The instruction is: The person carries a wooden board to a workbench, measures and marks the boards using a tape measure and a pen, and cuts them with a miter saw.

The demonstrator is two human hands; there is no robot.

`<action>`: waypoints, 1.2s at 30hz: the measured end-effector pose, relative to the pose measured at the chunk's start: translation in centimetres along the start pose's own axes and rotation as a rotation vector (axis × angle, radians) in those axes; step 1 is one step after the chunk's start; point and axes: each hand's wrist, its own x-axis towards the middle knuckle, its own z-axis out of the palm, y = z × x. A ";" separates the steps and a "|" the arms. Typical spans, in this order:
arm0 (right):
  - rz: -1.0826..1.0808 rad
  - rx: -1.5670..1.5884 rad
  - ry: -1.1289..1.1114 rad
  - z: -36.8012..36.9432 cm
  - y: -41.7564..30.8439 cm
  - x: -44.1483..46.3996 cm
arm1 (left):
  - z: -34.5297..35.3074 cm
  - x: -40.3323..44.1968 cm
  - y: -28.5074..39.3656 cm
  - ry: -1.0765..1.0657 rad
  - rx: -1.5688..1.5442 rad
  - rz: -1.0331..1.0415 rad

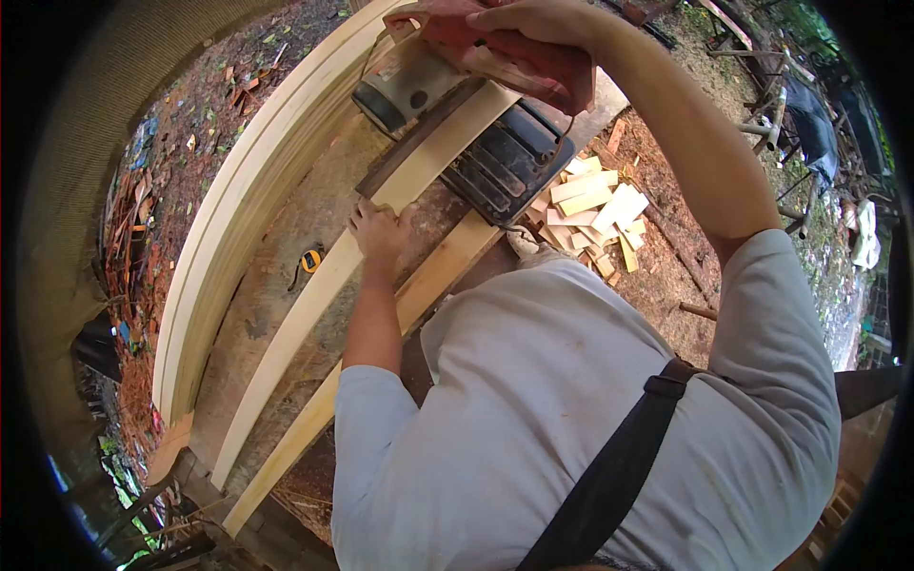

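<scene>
A long pale wooden plank [309, 306] runs across the workbench [257, 300] and through a power saw with a red housing [543, 68] and a grey motor [405, 86]. My left hand [379, 230] is closed over the plank, its fingers at the far edge near a dark wooden fence [405, 143]. At the top of the view, my right hand [538, 17] is wrapped on the red saw housing; part of its grip is hidden. The saw's black slatted base [509, 157] lies on the near side of the plank. The blade is out of sight.
Several long planks [224, 205] are stacked along the bench's far side. A yellow tape measure [310, 261] lies beside the plank. Another plank [295, 433] rests closer to my body. Short wood offcuts [600, 211] are heaped on the ground right of the saw.
</scene>
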 end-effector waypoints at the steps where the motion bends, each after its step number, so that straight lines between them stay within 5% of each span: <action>1: 0.060 0.120 -0.091 -0.2 -0.1 -0.1 | 0.2 0.0 -0.1 0.002 0.001 0.000; 6: 0.036 0.216 -0.180 -0.3 -0.1 0.9 | 0.2 0.1 -0.2 -0.002 0.025 0.006; 12: -0.024 0.000 0.001 0.0 0.0 -0.2 | 0.5 0.2 -0.2 0.051 0.016 0.015; 18: 0.077 0.242 -0.160 0.2 1.1 0.5 | -0.5 0.1 0.2 -0.021 0.016 -0.020; 20: -0.035 -0.224 0.045 0.0 0.9 0.3 | -0.5 0.2 0.0 -0.039 -0.004 -0.024; 36: -0.047 -0.227 -0.058 0.1 0.8 0.5 | 0.7 0.3 -0.1 -0.017 -0.016 -0.040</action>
